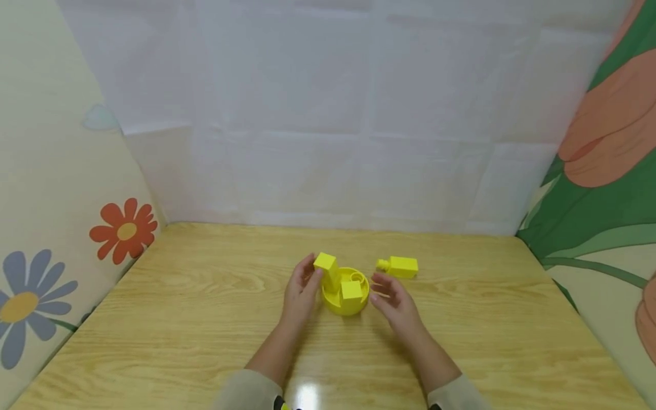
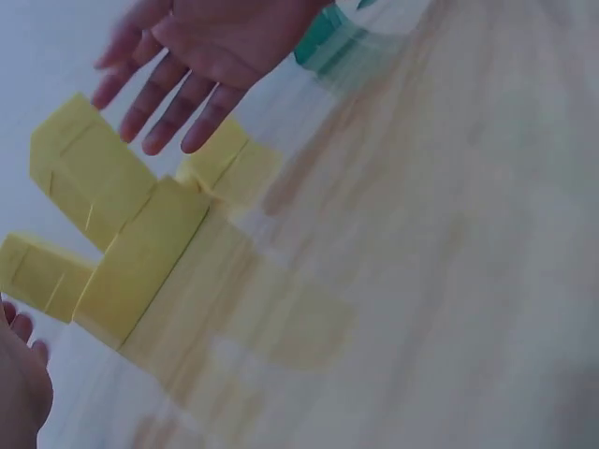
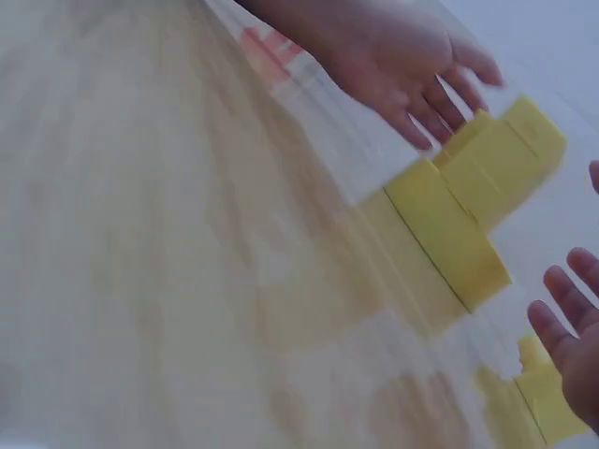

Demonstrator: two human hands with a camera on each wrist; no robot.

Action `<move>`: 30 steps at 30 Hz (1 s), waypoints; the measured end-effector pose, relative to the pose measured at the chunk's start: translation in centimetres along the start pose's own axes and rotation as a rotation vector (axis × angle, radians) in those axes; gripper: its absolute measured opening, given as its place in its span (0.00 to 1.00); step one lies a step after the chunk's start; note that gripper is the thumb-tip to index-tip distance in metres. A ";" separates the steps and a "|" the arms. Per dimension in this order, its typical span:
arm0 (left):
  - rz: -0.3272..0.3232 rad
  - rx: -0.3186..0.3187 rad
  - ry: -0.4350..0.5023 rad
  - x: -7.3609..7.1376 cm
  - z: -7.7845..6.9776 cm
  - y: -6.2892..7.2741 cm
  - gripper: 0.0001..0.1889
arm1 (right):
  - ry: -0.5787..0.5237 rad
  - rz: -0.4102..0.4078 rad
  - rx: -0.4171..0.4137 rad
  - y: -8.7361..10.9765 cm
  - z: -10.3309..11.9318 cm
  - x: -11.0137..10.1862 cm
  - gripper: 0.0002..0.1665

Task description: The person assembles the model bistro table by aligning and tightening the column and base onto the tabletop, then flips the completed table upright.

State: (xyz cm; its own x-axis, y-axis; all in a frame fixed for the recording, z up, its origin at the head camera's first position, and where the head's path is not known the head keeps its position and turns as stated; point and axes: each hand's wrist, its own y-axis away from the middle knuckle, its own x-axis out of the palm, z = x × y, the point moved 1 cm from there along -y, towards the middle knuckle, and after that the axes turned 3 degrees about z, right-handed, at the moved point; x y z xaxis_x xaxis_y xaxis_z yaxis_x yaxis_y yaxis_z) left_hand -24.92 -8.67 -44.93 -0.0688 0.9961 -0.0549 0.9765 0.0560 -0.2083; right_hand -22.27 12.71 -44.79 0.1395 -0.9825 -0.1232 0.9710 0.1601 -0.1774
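Observation:
A shallow round yellow dish [image 1: 344, 310] sits on the table between the two hands. Out of its left side rises a yellow square-ended block [image 1: 328, 272], and a second square-ended block [image 1: 351, 290] stands at its front. A small yellow ring shape [image 1: 357, 278] shows inside the dish. My left hand [image 1: 299, 296] is beside the left block, its thumb overlapping it in the head view; the right wrist view shows those fingers extended, close to the block. To the right of the dish, my right hand [image 1: 401, 310] has loosely spread fingers near the rim and holds nothing.
Behind the right hand, a yellow block with a narrow ridged neck [image 1: 404, 267] lies on the wooden table [image 1: 205, 330]. A white sheet [image 1: 307, 114] hangs along the back edge. Flower-patterned panels [image 1: 51, 171] flank the table.

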 end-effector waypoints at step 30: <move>-0.145 0.100 -0.168 6.5 -0.9 4.7 0.29 | 0.502 -0.161 0.214 -5.1 -3.6 -8.2 0.45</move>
State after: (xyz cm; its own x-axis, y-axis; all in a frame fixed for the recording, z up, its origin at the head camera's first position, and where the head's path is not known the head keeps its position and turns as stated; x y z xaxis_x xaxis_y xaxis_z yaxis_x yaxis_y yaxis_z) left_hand -20.64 -1.88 -45.40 -0.2475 0.9526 -0.1770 0.9294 0.1818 -0.3212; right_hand -29.03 20.27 -46.39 -0.0720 -0.8192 -0.5690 0.9974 -0.0623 -0.0365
